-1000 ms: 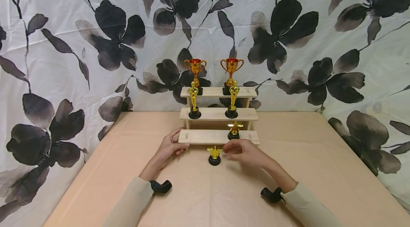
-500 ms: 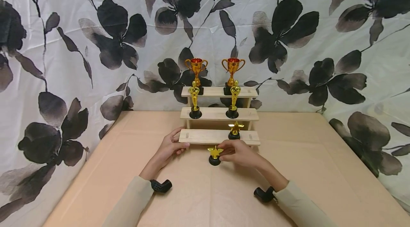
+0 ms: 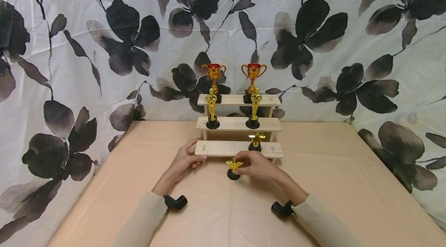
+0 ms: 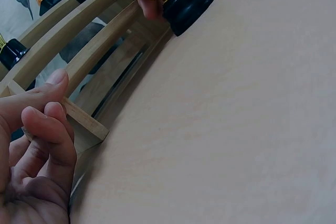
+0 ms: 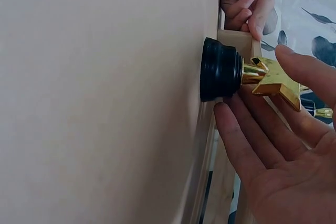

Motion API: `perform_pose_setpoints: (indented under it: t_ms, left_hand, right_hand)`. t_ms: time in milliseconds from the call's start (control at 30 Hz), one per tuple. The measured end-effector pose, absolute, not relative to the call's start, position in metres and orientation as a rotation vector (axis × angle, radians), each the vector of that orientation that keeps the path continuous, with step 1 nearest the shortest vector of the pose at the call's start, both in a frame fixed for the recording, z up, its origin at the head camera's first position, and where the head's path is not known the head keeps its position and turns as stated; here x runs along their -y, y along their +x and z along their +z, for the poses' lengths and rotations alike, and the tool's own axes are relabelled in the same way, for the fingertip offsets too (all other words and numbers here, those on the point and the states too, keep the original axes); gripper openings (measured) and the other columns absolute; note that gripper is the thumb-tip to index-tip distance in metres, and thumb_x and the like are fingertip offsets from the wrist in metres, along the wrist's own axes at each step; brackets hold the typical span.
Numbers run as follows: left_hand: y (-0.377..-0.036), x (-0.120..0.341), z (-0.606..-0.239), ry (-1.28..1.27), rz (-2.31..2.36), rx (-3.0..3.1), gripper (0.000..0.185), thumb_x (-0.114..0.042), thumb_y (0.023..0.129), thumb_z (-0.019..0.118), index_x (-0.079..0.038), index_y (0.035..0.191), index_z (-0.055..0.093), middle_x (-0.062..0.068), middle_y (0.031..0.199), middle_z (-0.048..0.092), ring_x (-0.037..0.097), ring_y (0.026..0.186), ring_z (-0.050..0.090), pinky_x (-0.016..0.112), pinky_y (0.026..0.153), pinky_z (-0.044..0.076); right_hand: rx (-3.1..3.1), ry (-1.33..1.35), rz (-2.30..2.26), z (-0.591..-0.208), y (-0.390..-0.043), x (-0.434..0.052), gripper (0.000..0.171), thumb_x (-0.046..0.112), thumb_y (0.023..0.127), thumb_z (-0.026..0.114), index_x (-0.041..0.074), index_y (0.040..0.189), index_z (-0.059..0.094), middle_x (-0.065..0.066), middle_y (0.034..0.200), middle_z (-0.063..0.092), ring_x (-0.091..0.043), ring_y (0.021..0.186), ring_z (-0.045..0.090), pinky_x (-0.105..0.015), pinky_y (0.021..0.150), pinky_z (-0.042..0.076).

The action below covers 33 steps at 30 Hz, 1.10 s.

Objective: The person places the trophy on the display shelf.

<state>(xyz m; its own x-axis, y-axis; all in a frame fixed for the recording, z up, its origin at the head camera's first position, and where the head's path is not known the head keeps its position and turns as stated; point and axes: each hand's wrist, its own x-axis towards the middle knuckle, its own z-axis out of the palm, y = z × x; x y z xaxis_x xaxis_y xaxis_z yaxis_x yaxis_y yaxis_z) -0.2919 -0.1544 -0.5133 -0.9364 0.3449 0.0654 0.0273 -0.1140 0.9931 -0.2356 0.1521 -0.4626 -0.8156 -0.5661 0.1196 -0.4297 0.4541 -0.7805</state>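
A small gold star trophy (image 3: pixel 232 165) with a black base stands on the table in front of a three-tier wooden display stand (image 3: pixel 223 149). My right hand (image 3: pixel 256 165) is around its star from the right. In the right wrist view the fingers (image 5: pixel 252 135) stretch behind the trophy and the thumb (image 5: pixel 302 69) stays a little apart from the star. My left hand (image 3: pixel 183 160) grips the left end of the lowest tier, its thumb (image 4: pixel 44 95) against the board's edge and the other fingers curled below.
Another star trophy (image 3: pixel 256 142) sits on the lowest tier's right side. Two gold figure trophies (image 3: pixel 211 109) occupy the middle tier, and two gold cups (image 3: pixel 253 78) the top one. A floral cloth (image 3: pixel 223 18) hangs behind the table (image 3: pixel 223 208).
My right hand has moved left to the star trophy, its thumb now in front of the star. The left hand keeps its hold on the stand, and the trophies stay where they were.
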Motion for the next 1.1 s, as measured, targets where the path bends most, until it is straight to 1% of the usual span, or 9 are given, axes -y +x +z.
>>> perform_pose_setpoints:
  t_ms: [167, 333, 433, 667, 767, 867, 1100]
  left_hand:
    - [-0.292, 0.154, -0.512, 0.404, 2.159, -1.930, 0.089, 0.000, 0.088, 0.079, -0.010, 0.161, 0.031, 0.001, 0.098, 0.075, 0.008, 0.063, 0.055, 0.017, 0.053, 0.045]
    - [-0.292, 0.154, -0.512, 0.399, 2.151, -1.938, 0.088, 0.000, 0.088, 0.079, -0.010, 0.161, 0.031, 0.000, 0.099, 0.074, 0.008, 0.063, 0.055, 0.017, 0.053, 0.045]
    - [-0.292, 0.154, -0.512, 0.399, 2.148, -1.942, 0.089, 0.001, 0.088, 0.079, -0.010, 0.161, 0.030, 0.000, 0.099, 0.074, 0.008, 0.063, 0.055, 0.017, 0.053, 0.045]
    - [-0.293, 0.155, -0.513, 0.391, 2.153, -1.943, 0.087, 0.001, 0.088, 0.079, -0.011, 0.161, 0.032, 0.002, 0.100, 0.074, 0.008, 0.063, 0.055, 0.017, 0.053, 0.045]
    - [-0.292, 0.155, -0.513, 0.389, 2.156, -1.949, 0.086, 0.002, 0.088, 0.078, -0.011, 0.160, 0.033, 0.002, 0.101, 0.075, 0.008, 0.062, 0.055, 0.017, 0.053, 0.045]
    - [-0.292, 0.155, -0.512, 0.390, 2.159, -1.955, 0.085, 0.001, 0.088, 0.078, -0.010, 0.160, 0.033, 0.002, 0.101, 0.075, 0.008, 0.063, 0.055, 0.017, 0.053, 0.045]
    - [-0.292, 0.154, -0.513, 0.385, 2.158, -1.943, 0.084, 0.002, 0.088, 0.078, -0.011, 0.159, 0.035, 0.003, 0.104, 0.075, 0.008, 0.064, 0.057, 0.017, 0.053, 0.045]
  right_hand:
    - [-2.589, -0.881, -1.230, -0.462, -0.238, -0.148, 0.031, 0.017, 0.091, 0.080, 0.006, 0.118, 0.071, -0.007, 0.111, 0.073, -0.017, 0.102, 0.067, -0.024, 0.089, 0.055]
    - [-2.602, -0.866, -1.206, -0.463, -0.241, -0.144, 0.030, 0.018, 0.091, 0.080, 0.007, 0.118, 0.072, -0.005, 0.109, 0.073, -0.015, 0.099, 0.065, -0.025, 0.088, 0.055]
    - [-2.616, -0.870, -1.202, -0.465, -0.242, -0.144, 0.026, 0.015, 0.091, 0.079, 0.007, 0.114, 0.074, -0.004, 0.105, 0.073, -0.014, 0.095, 0.063, -0.025, 0.085, 0.054]
    - [-2.618, -0.862, -1.194, -0.470, -0.244, -0.145, 0.008, 0.012, 0.091, 0.079, 0.010, 0.097, 0.076, 0.003, 0.091, 0.073, -0.008, 0.084, 0.061, -0.022, 0.080, 0.049]
    - [-2.635, -0.874, -1.169, -0.471, -0.245, -0.145, 0.007, 0.012, 0.090, 0.079, 0.009, 0.091, 0.073, 0.003, 0.084, 0.069, -0.009, 0.078, 0.057, -0.022, 0.075, 0.046]
    - [-2.654, -0.880, -1.154, -0.471, -0.245, -0.145, 0.008, 0.012, 0.090, 0.079, 0.009, 0.089, 0.072, 0.004, 0.082, 0.066, -0.009, 0.076, 0.054, -0.021, 0.072, 0.044]
    - [-2.664, -0.884, -1.135, -0.472, -0.245, -0.146, 0.005, 0.010, 0.091, 0.078, 0.009, 0.092, 0.074, 0.003, 0.084, 0.068, -0.009, 0.077, 0.054, -0.021, 0.071, 0.045]
